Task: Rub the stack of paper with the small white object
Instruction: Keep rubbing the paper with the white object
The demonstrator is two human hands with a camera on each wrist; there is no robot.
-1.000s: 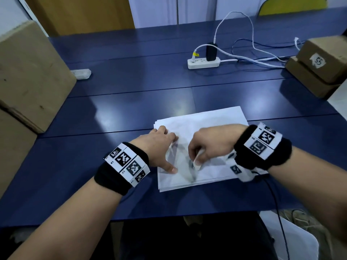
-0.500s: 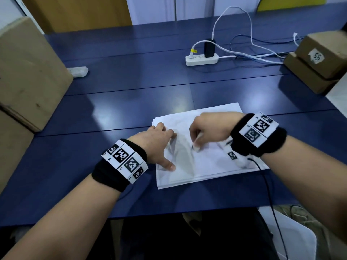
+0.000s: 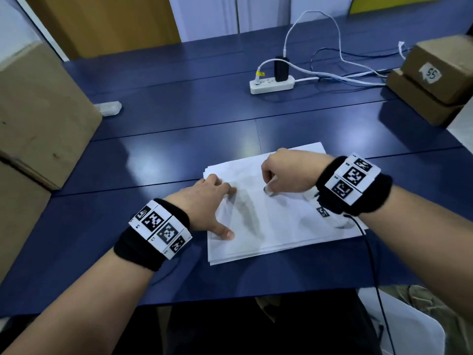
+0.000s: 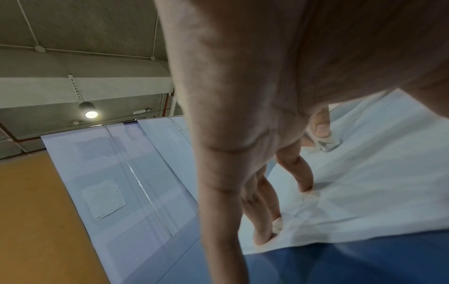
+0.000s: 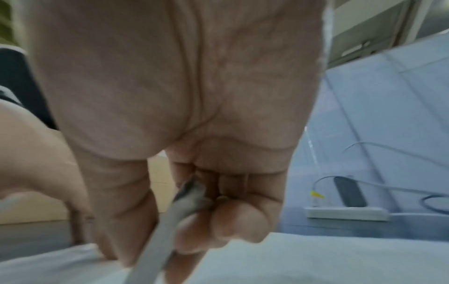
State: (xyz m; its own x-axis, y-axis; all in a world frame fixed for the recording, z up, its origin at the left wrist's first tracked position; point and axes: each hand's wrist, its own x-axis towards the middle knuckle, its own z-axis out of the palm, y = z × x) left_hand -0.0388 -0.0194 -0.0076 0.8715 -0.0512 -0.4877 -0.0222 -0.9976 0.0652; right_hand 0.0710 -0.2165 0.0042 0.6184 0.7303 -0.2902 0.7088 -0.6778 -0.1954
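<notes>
While power strip [image 3: 271, 84] sits beyond paper stack [image 3: 281, 221], boxes [image 3: 435, 80] flank table [image 3: 179, 124].

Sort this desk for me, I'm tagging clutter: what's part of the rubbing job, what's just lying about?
In use: stack of paper, small white object, right hand, left hand.

Lying about: power strip, cardboard boxes, white cables.

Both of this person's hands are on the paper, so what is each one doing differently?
The left hand lies spread, fingers straight, pressing the stack of paper near its left edge; the right hand is curled. The left hand holds nothing; the right hand pinches the small white object and touches its tip to the top sheet. Both wear black wristbands with printed markers.
</notes>
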